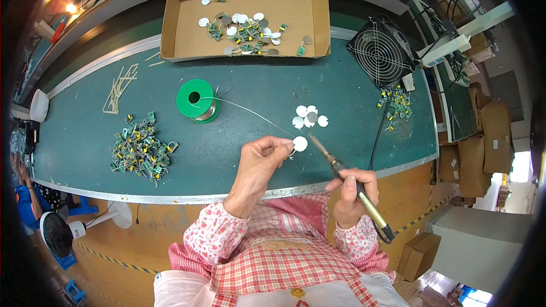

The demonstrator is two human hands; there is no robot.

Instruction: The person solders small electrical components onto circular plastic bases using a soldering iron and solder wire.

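Nearest: right hand (pixel 350 196), closed around the handle of a soldering iron (pixel 348 181), tip angled up and left toward a white disc (pixel 300 144). Left hand (pixel 259 162), fingers pinched on that disc, holding it just above the green work surface (pixel 85 131); a thin solder wire (pixel 250 112) runs to it from the green spool (pixel 196 100). Just beyond the iron's tip: small cluster of white discs (pixel 310 116) lying on the surface. Left of the hands: heap of small circuit boards (pixel 139 149). Right: second, smaller heap (pixel 395 102) beside a black fan (pixel 380 51). Farthest: open cardboard box (pixel 182 23) holding discs and boards.
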